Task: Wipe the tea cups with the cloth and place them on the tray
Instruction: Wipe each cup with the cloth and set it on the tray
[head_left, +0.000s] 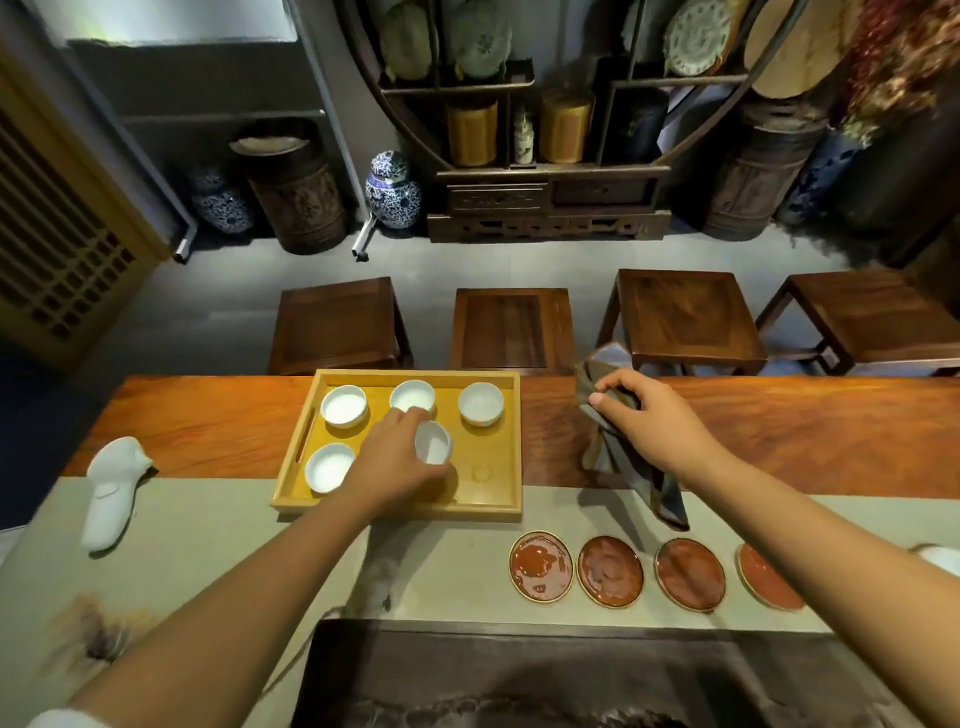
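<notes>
The left hand (395, 457) gripped a small white porcelain tea cup (432, 442), tilted on its side, fingers curled round it, above the centre of the rectangular light-wood tray (498, 512) at mid-frame. Four more white cups (343, 406) stood upright in the tray, three along its upper row and one lower left. Right of the tray, the right hand (649, 415) pinched a folded grey-brown cloth (608, 415), which hung above the reddish wooden table (779, 431). Four round red-brown saucers (541, 566) lay in a row at lower right.

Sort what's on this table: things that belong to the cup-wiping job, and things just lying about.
Job: wooden tray; four cups standing in it, e.g.; fifth cup in left hand; cloth in right hand.

Lying about: red saucers; white ceramic piece.
</notes>
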